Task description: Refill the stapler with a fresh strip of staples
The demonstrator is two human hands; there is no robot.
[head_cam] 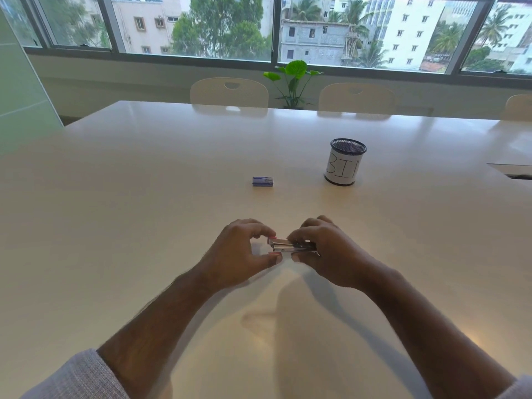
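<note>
A small metal stapler (283, 245) lies lengthwise between my two hands, just above the white table (144, 197). My right hand (325, 251) wraps its right half, fingers curled over the top and thumb beneath. My left hand (241, 251) pinches the stapler's left end between fingertips and thumb. Whether the stapler is opened is too small to tell. A small purple staple box (262, 181) sits closed on the table farther away, clear of both hands.
A black mesh cup (345, 162) with a paper label reading "BIN" stands to the right of the staple box. Chairs (229, 92) and a potted plant (293, 82) line the table's far edge. A recessed panel (515, 169) is at the right edge.
</note>
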